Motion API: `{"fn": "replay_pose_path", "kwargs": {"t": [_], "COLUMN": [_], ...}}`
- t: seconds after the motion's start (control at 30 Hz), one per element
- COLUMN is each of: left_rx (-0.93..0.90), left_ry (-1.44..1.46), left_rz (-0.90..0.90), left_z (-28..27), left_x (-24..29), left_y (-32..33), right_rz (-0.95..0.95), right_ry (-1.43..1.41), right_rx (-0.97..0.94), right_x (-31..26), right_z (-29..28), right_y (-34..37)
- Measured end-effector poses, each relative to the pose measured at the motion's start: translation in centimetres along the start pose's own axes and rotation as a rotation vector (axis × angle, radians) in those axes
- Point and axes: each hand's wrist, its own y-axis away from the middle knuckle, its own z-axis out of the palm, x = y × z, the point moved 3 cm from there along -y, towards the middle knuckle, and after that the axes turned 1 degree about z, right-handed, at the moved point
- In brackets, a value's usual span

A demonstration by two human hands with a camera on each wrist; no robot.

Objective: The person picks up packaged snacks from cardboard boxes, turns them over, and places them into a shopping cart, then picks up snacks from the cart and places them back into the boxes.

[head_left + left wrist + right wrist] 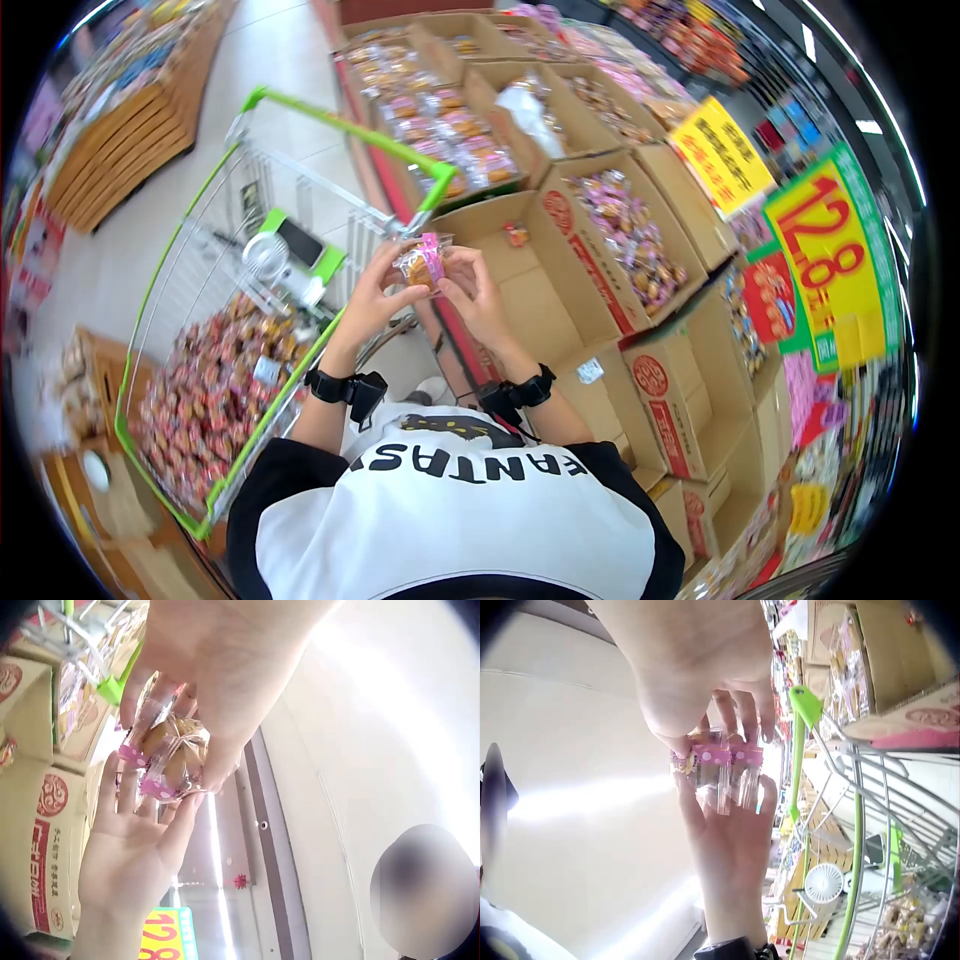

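Note:
In front of the chest, both hands hold wrapped pastries (425,266), golden-brown in clear film with a pink dotted band. The left wrist view shows two wrapped pastries (180,761) side by side. My left hand (378,290) grips them from one side, its thumb along the lower edge. From the other side my right hand (476,297) pinches them between thumb and fingers. Seen from the right wrist, the pink-banded wrappers (727,759) sit between the fingertips of both hands.
A green-rimmed shopping cart (235,190) stands at left, heaped with small wrapped snacks (220,385); a white fan (265,257) and a phone (300,243) are at its handle end. At right, cardboard boxes (560,300) hold snacks (628,235). A price sign (832,255) rises beyond.

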Motion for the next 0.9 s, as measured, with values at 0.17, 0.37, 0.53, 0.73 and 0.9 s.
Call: {"fn": "replay_pose_path", "kwargs": {"t": [0.17,0.37,0.53,0.73,0.9], "left_rx": [0.207,0.393,0.625,0.838,0.918], "left_ry": [-0.083,-0.168,-0.011,0.057,0.031], "left_rz": [-0.136,-0.465,-0.597,-0.728,-0.775], "left_z": [-4.4,-7.7,-9.5,-9.8,-9.9], "left_x": [1.2,1.6,-0.6,-3.3,-3.9], "left_y": [5.8,13.0,18.4,22.0,22.7], "right_rz": [0.033,0.148,0.271,0.362,0.366], "right_ry": [-0.015,-0.014,0.134,0.167,0.194], "right_rx": [-0.261,-0.498,-0.727,-0.801,-0.839], "right_x": [1.6,3.8,5.5,10.5,12.0], "right_z": [5.8,12.3,16.9,18.9,18.9], "right_y": [-0.7,0.2,1.5,3.7,4.3]}}
